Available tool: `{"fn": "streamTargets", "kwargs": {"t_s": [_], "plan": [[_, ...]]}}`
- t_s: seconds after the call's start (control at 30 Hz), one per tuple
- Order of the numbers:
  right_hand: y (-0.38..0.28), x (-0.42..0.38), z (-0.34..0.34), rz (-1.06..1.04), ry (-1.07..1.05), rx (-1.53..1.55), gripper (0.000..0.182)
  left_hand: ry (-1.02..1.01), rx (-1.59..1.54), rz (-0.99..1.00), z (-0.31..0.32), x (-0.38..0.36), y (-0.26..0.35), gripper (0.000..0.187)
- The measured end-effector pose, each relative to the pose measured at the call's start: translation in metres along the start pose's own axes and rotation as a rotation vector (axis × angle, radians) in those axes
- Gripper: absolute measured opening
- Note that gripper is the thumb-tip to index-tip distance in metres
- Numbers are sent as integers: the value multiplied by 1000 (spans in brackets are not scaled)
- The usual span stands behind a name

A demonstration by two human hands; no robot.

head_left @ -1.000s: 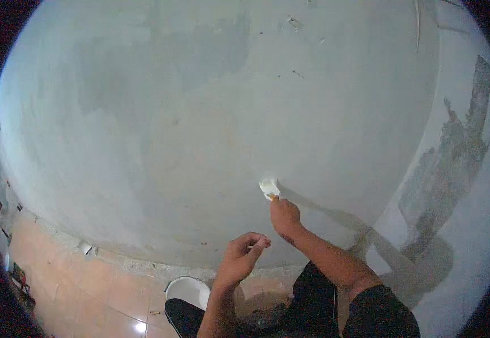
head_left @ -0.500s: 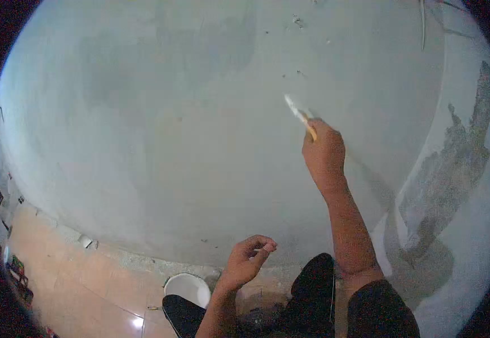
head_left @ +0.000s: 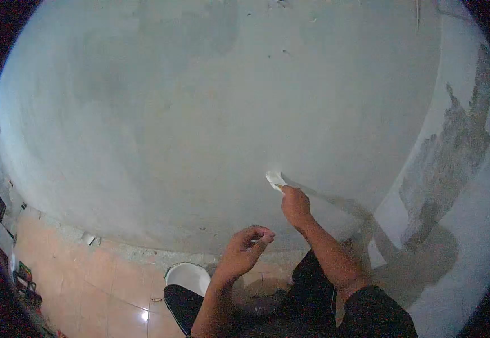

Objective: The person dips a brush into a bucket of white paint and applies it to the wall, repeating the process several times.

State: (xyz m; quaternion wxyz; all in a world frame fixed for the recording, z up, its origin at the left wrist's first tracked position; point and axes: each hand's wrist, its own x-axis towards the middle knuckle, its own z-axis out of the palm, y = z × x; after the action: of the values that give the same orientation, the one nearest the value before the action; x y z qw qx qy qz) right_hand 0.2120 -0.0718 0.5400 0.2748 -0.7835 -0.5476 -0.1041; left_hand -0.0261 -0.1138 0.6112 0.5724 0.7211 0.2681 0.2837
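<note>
My right hand (head_left: 297, 208) is closed round the handle of a brush (head_left: 276, 179) with white on its head. The brush head lies at the lower middle of a grey-white wall (head_left: 200, 124), seemingly against it. Lower down and to the left, my left hand (head_left: 246, 248) is raised in front of the wall's base, its fingers curled and the thumb close to them. Whether anything small sits between those fingertips cannot be made out. A white bucket (head_left: 188, 275) stands on the floor beside my left knee.
Orange-tan floor tiles (head_left: 76, 276) run along the wall's foot at the left. A rough grey patch (head_left: 445, 163) marks the adjoining wall at the right. Dark and coloured items (head_left: 26, 284) lie at the far left edge. My knees are close to the wall.
My right hand has moved down and left with the brush, from the upper middle of the wall to lower on it. My left hand has barely moved. The view has shifted slightly.
</note>
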Motion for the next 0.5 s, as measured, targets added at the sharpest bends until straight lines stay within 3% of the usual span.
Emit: {"fn": "streamTargets", "kwargs": {"t_s": [0.2, 0.37, 0.43, 0.5], "plan": [[-8, 47, -67, 5, 41, 41, 10, -34, -52, 63, 13, -3, -9, 18], [-40, 90, -144, -57, 290, 55, 11, -31, 3, 86, 18, -1, -5, 19], [-57, 88, -167, -52, 503, 143, 11, -42, -88, 71, 19, 1, -8, 20], [-53, 85, -157, -12, 471, 122, 13, -33, -65, 24, 18, 1, -3, 21]]}}
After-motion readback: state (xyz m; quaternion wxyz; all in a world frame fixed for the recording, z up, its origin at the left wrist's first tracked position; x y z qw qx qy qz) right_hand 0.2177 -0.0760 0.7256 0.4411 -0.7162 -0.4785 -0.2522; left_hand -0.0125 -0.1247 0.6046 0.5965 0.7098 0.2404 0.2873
